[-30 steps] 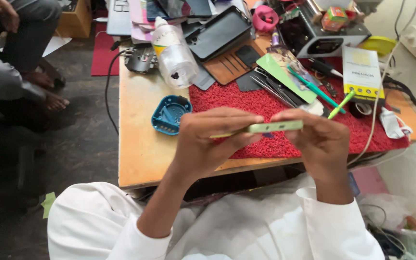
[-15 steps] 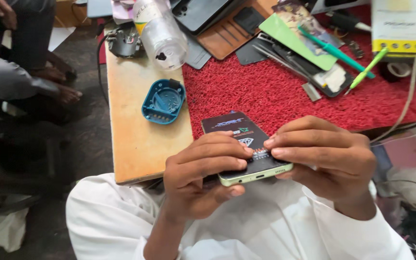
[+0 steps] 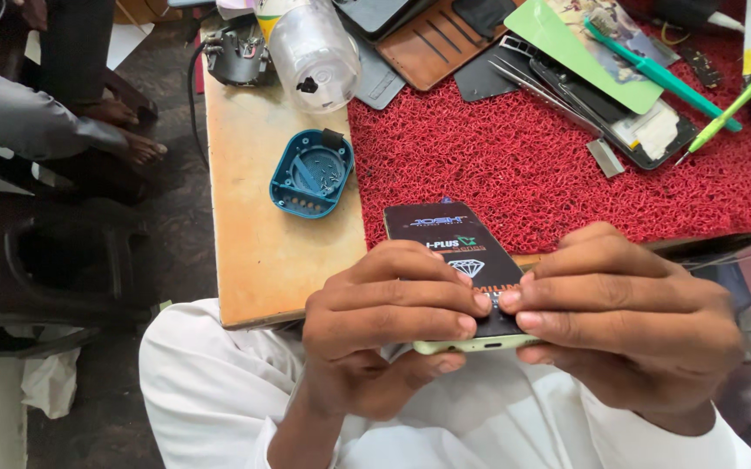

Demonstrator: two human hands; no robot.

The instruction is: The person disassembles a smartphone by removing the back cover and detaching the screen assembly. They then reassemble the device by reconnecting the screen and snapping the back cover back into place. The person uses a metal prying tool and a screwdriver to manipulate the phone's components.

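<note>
A pale green smartphone [image 3: 445, 239] with a dark printed film over its screen is held flat in front of my lap, over the near edge of the wooden table [image 3: 263, 260]. My left hand [image 3: 384, 334] grips its near left side, fingers laid across the screen and thumb under the bottom edge. My right hand [image 3: 627, 317] grips the near right side, fingertips meeting the left hand's fingertips on the film. The phone's near half is hidden by my fingers.
A red bristly mat [image 3: 514, 156] covers the table's right part. On it lie a dismantled phone [image 3: 619, 117], tweezers [image 3: 532, 82], a green card [image 3: 584, 48] and two green tools [image 3: 723, 113]. A blue round tray [image 3: 310, 174] and a clear bottle [image 3: 315, 52] sit left. Another person's foot [image 3: 119, 130] is far left.
The phone, held edge-on above the mat a second ago, has been turned screen-up and drawn closer to my body. Both hands now press fingertips onto the film.
</note>
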